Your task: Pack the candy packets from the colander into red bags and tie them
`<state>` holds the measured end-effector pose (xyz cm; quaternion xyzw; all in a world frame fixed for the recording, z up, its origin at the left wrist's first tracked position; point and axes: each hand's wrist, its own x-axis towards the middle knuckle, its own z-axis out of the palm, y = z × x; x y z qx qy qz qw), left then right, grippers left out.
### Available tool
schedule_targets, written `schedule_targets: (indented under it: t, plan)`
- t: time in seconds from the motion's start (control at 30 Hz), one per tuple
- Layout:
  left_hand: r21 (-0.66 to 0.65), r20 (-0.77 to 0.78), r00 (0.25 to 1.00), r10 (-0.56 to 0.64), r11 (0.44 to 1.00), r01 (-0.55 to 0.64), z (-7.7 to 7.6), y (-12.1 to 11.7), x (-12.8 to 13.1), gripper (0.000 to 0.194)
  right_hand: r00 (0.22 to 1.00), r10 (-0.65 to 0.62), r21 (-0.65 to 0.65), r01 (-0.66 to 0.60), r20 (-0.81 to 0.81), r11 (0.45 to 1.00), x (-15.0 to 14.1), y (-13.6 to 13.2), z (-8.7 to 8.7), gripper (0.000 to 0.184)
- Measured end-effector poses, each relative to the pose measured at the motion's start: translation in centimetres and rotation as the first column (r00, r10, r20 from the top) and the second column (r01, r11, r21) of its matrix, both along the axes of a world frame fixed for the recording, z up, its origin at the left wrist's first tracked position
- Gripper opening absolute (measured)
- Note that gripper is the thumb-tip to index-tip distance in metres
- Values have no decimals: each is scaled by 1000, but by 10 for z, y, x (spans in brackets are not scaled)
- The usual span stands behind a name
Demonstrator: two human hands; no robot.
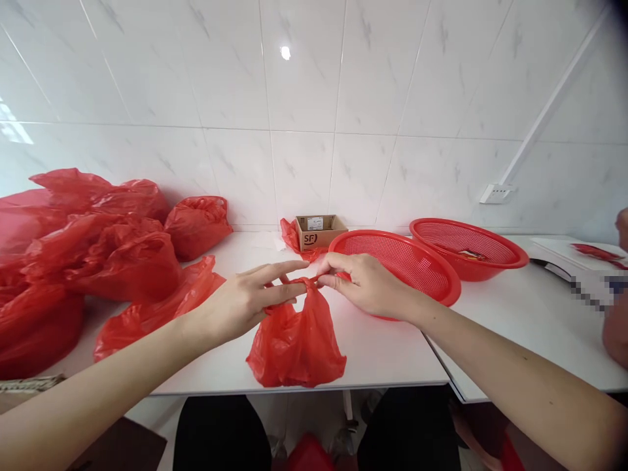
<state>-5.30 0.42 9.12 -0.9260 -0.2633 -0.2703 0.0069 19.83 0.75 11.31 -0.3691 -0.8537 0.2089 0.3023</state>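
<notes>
A filled red plastic bag point(297, 353) stands at the front edge of the white table, its top gathered up and twisted. My left hand point(255, 291) reaches in from the left with its fingers round the bag's handle; part of its grip is hidden behind the plastic. From the right, my right hand point(360, 278) pinches the end of the handle between thumb and fingers. The two hands meet just above the bag. What lies inside the bag cannot be made out.
Several filled red bags point(122, 248) are heaped on the left. A small cardboard box point(321, 237) sits near the tiled wall. Two red mesh baskets, a nearer one point(444, 271) and a farther one point(515, 256), stand on the right. Another person's arm point(617, 327) shows at the right edge.
</notes>
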Motion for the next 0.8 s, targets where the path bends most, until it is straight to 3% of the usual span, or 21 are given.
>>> schedule_targets:
  t: [0.07,0.13,0.23,0.33,0.43,0.53,0.6,0.67,0.73,0.8]
  plan:
    - [-152,67,997,41,988,-30,-3,-6,-9,42,977,-149,250,107,155,962,15,11,1,20]
    - [-283,122,979,164,951,-124,-8,-16,-16,40,932,-275,363,178,235,914,34,29,-3,22]
    - [-454,81,945,316,856,-247,-16,-33,-20,38,862,-404,359,289,307,888,58,59,-14,23]
    - [-597,-12,958,287,767,-237,-18,-47,-16,37,843,-422,336,312,333,889,66,79,-26,23]
    - [-691,12,959,284,695,-197,-10,-51,-15,37,855,-418,341,311,307,887,62,84,-28,23]
    - [-778,108,901,420,600,-186,4,-43,-24,40,875,-453,250,406,170,879,55,78,-17,19]
    - [-821,179,852,492,552,-146,13,-36,-29,42,928,-373,78,371,7,925,46,67,-5,18]
    - [-817,256,828,498,569,-90,22,-30,-27,40,966,-216,-50,211,-140,976,29,50,8,19]
    - [-795,296,854,427,606,-27,32,-27,-15,39,977,-68,-47,59,-204,997,6,30,21,18]
    - [-793,316,899,303,605,75,40,-28,0,39,979,64,42,-57,-196,997,-19,10,31,15]
